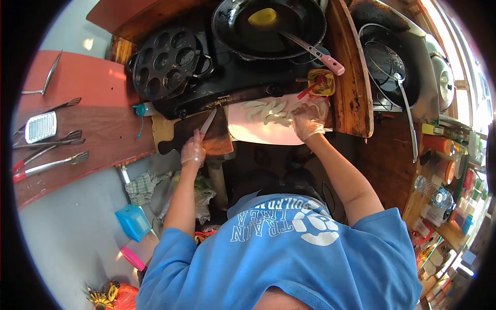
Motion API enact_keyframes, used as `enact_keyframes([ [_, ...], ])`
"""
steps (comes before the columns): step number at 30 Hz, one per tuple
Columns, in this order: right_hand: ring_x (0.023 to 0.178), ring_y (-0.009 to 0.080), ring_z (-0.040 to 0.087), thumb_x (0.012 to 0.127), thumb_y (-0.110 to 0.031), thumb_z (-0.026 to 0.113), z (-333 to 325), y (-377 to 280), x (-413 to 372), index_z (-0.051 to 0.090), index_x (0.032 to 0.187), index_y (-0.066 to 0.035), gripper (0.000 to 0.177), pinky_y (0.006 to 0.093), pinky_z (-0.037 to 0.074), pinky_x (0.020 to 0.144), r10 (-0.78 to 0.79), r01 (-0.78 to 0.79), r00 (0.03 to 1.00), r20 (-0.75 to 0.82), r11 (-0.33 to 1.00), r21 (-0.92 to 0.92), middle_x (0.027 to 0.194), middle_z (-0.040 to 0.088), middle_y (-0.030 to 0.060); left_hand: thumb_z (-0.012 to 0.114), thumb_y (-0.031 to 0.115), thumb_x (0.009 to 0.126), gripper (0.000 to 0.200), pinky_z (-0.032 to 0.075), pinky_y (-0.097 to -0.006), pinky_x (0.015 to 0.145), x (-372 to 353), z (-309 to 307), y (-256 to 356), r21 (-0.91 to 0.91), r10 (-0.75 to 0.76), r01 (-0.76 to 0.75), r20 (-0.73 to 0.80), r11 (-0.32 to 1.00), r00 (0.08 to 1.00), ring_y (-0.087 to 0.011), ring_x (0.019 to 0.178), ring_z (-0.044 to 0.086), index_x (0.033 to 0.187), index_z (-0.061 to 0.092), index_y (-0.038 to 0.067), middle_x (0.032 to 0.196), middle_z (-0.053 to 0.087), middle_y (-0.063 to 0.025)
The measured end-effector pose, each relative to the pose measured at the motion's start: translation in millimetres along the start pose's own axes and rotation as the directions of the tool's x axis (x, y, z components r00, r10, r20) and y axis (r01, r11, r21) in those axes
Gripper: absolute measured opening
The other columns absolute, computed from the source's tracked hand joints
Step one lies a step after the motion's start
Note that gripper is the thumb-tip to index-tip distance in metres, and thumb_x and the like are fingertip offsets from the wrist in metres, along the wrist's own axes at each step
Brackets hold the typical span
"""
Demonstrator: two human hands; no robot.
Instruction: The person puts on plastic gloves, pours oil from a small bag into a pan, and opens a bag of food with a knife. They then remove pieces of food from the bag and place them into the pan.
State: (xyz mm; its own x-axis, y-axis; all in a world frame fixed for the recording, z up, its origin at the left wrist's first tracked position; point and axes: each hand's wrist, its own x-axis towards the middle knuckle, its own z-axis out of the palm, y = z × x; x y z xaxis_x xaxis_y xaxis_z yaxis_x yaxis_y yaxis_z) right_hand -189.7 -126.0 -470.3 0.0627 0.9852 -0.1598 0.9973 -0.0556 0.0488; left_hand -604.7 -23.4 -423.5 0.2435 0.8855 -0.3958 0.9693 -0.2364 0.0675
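Note:
My left hand point(193, 149), in a clear plastic glove, is closed around the handle of a knife point(208, 121), its blade pointing away over a dark wooden board point(188, 133). My right hand point(308, 121), also gloved, is at the right end of a pink cutting board point(263, 135). Its fingers are bent down among the pale, long slices point(267, 110) lying there; what they grip is hard to make out. Just beyond this hand sits a small yellow container point(322, 82) with a red-handled utensil in it.
A black stove point(222, 77) carries a round-hollowed pan point(166, 62) and a wok point(268, 28) with yellow matter and a pink-handled tool point(315, 51). A wooden partition point(356, 77) rises at right. Tongs and a grater point(41, 127) lie on the red side table point(98, 129).

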Motion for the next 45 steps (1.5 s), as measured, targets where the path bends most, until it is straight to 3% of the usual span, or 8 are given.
enact_keyframes([
  [7, 0.101, 0.0275, 0.062, 0.083, -0.032, 0.062, -34.1, 13.7, -0.2, 0.072, 0.091, -0.016, 0.020, 0.0439, 0.044, 0.094, -0.227, 0.256, 0.949, -0.219, 0.959, 0.118, 0.099, 0.068, 0.0094, 0.060, 0.009, 0.084, 0.037, 0.056, -0.0399, 0.075, -54.5, 52.5, 2.2, -0.490, 0.023, -0.242, -0.411, 0.837, 0.911, -0.0332, 0.084, 0.070, 0.121, 0.062, 0.001, 0.095, 0.071, -0.0205],
  [11, 0.095, 0.0287, 0.064, 0.082, -0.033, 0.067, -65.9, 9.6, -0.1, 0.072, 0.098, -0.012, 0.026, 0.0426, 0.045, 0.094, -0.084, 0.133, 0.988, -0.129, 0.887, 0.442, 0.094, 0.071, 0.0103, 0.066, 0.024, 0.092, 0.037, 0.051, -0.0317, 0.070, -82.7, 25.1, 88.5, -0.710, 0.175, -0.044, 0.112, 0.703, 0.978, -0.0155, 0.070, 0.062, 0.129, 0.063, 0.020, 0.078, 0.063, -0.0105],
  [12, 0.094, 0.0287, 0.065, 0.082, -0.032, 0.068, -67.5, 8.2, -2.6, 0.072, 0.099, -0.011, 0.028, 0.0425, 0.047, 0.092, -0.047, 0.106, 0.991, -0.129, 0.860, 0.499, 0.095, 0.072, 0.0107, 0.064, 0.029, 0.094, 0.041, 0.051, -0.0355, 0.068, -72.4, 68.7, 98.2, -0.713, 0.331, -0.393, -0.234, 0.581, 0.914, -0.0233, 0.071, 0.065, 0.134, 0.057, 0.022, 0.081, 0.064, -0.0158],
  [13, 0.094, 0.0287, 0.065, 0.082, -0.032, 0.068, -67.0, 4.1, -7.2, 0.072, 0.099, -0.011, 0.028, 0.0425, 0.047, 0.092, -0.044, 0.102, 0.991, -0.126, 0.861, 0.499, 0.095, 0.072, 0.0107, 0.058, 0.028, 0.096, 0.037, 0.052, -0.0398, 0.070, -57.9, 80.6, 106.3, -0.645, 0.360, -0.335, -0.099, 0.687, 0.928, -0.0286, 0.078, 0.066, 0.132, 0.056, 0.020, 0.087, 0.066, -0.0172],
  [17, 0.082, 0.0263, 0.070, 0.088, -0.026, 0.070, -45.0, -17.9, -31.6, 0.067, 0.107, 0.000, 0.032, 0.0369, 0.056, 0.068, 0.206, -0.153, 0.977, 0.048, 0.535, 0.831, 0.093, 0.072, 0.0133, 0.047, 0.026, 0.100, 0.028, 0.054, -0.0484, 0.076, -23.3, 41.3, 155.3, -0.285, 0.334, -0.325, -0.017, 0.902, 0.943, -0.0373, 0.090, 0.067, 0.123, 0.055, 0.013, 0.096, 0.068, -0.0190],
  [19, 0.078, 0.0219, 0.071, 0.091, -0.017, 0.068, -39.7, -30.8, -42.2, 0.060, 0.115, 0.007, 0.034, 0.0317, 0.058, 0.061, -0.010, -0.409, 0.895, 0.447, -0.422, 0.809, 0.095, 0.071, 0.0159, 0.044, 0.026, 0.100, 0.026, 0.054, -0.0494, 0.077, -20.0, 17.9, 163.9, -0.268, 0.155, -0.119, 0.119, 0.956, 0.981, -0.0384, 0.092, 0.067, 0.117, 0.057, 0.010, 0.097, 0.068, -0.0192],
  [41, 0.093, 0.0310, 0.068, 0.094, -0.016, 0.065, -1.8, -85.2, -40.1, 0.060, 0.113, 0.008, 0.031, 0.0402, 0.058, 0.083, -0.168, -0.602, 0.716, 0.677, -0.639, 0.478, 0.105, 0.066, 0.0201, 0.058, 0.013, 0.084, 0.060, 0.056, -0.0502, 0.069, -32.6, 66.4, 180.9, -0.178, 0.331, -0.324, 0.011, 0.929, 0.944, -0.0402, 0.082, 0.069, 0.141, 0.041, 0.006, 0.097, 0.067, -0.0224],
  [45, 0.100, 0.0329, 0.066, 0.093, -0.013, 0.065, 3.7, -78.3, -39.4, 0.059, 0.116, 0.011, 0.033, 0.0427, 0.056, 0.090, -0.183, -0.584, 0.722, 0.668, -0.678, 0.446, 0.111, 0.064, 0.0227, 0.059, 0.014, 0.085, 0.055, 0.056, -0.0502, 0.070, -24.8, 66.1, 180.2, -0.229, 0.386, -0.444, -0.255, 0.866, 0.886, -0.0403, 0.081, 0.069, 0.138, 0.044, 0.005, 0.096, 0.067, -0.0227],
])
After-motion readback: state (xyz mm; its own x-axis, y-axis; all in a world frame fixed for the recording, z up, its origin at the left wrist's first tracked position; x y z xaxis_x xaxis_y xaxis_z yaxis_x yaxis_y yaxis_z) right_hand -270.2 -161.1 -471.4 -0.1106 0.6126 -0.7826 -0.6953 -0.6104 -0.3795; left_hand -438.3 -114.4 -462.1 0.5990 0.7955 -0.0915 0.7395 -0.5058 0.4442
